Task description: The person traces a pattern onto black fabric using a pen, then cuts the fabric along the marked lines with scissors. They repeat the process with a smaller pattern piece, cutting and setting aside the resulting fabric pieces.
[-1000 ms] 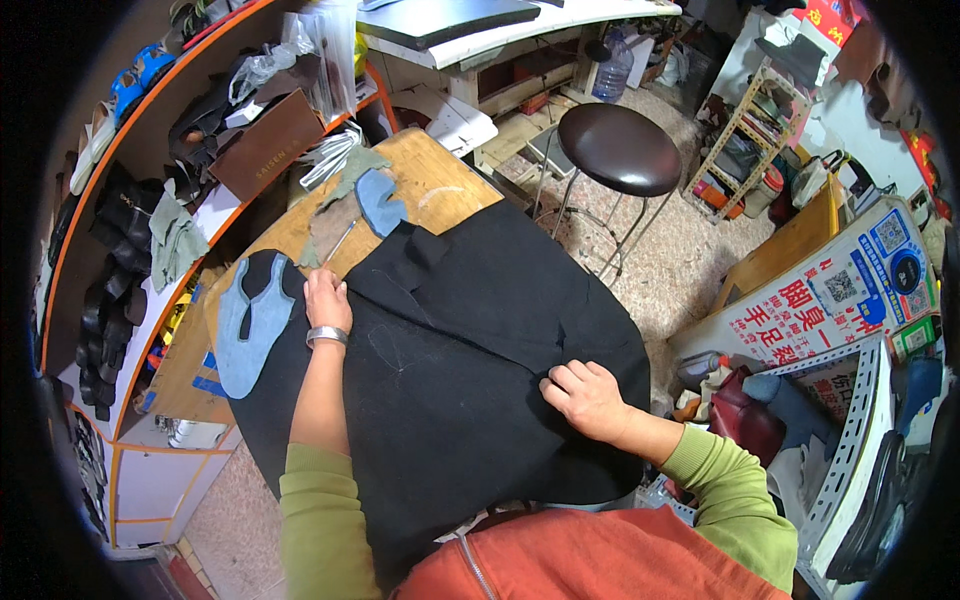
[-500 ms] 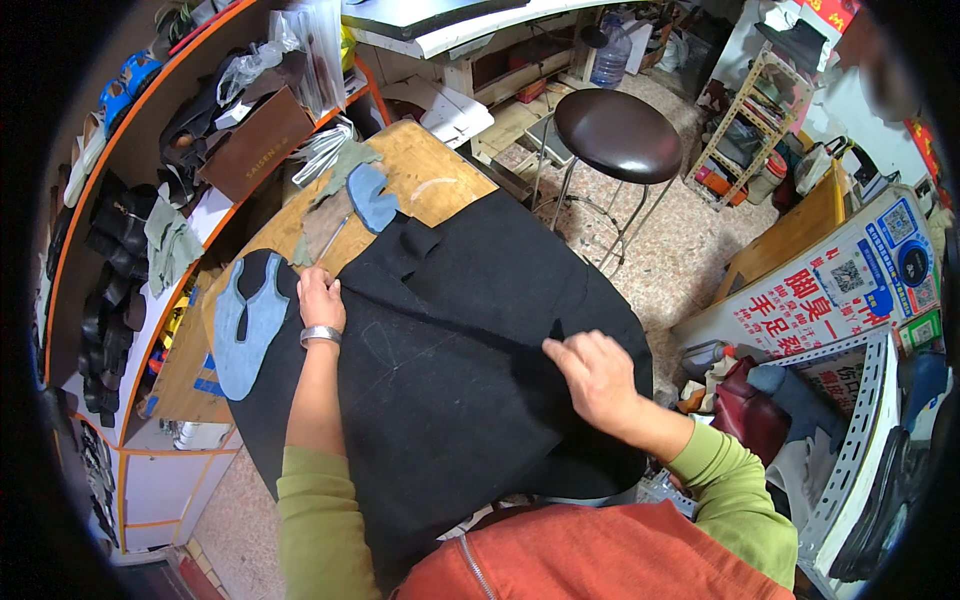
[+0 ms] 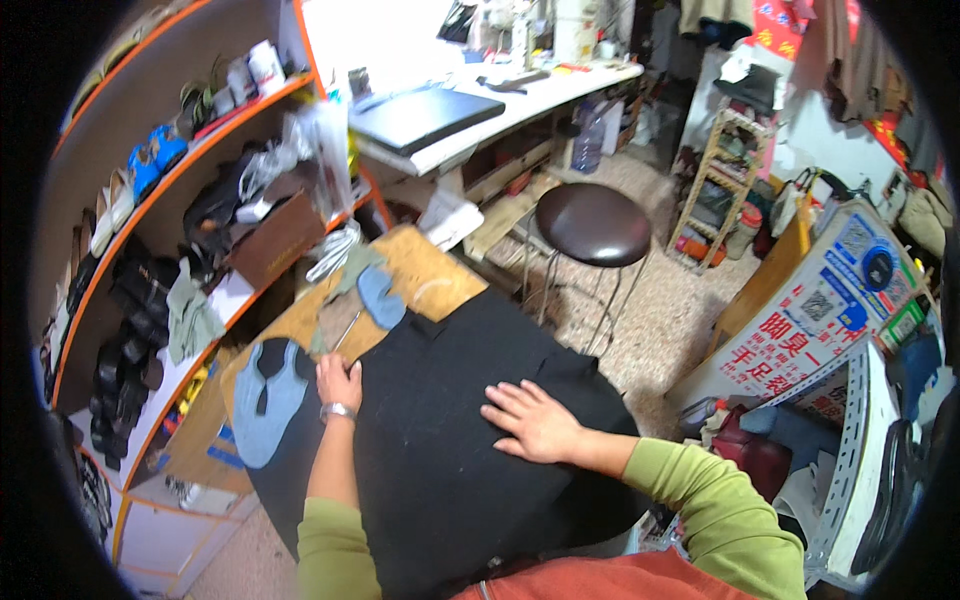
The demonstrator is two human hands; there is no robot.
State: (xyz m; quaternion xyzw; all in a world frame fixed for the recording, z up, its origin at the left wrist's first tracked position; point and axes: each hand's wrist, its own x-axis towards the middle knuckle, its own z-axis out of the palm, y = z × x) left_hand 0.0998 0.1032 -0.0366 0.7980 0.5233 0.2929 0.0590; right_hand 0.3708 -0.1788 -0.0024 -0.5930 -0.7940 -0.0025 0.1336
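We have a broad sheet of black, cloth-like material spread across the worn, yellow-brown wooden tabletop and reaching past its near edge. Our left hand, with a silvery metal band at the wrist, rests at the sheet's far left edge, fingers close together; we cannot tell whether they pinch anything. Our right hand lies palm down on the sheet, its fingers spread wide and holding nothing.

Just left of our left hand lies a pale blue, rounded flat piece with a narrow slot, black showing through the slot. Beyond are a smaller blue curved piece and a slender metal-shafted tool, which neither hand touches.

As we judge it, the spreading is mostly done: the middle looks fairly flat, while raised folds at the far right edge are left unsmoothed. We can make out no cut in the sheet.
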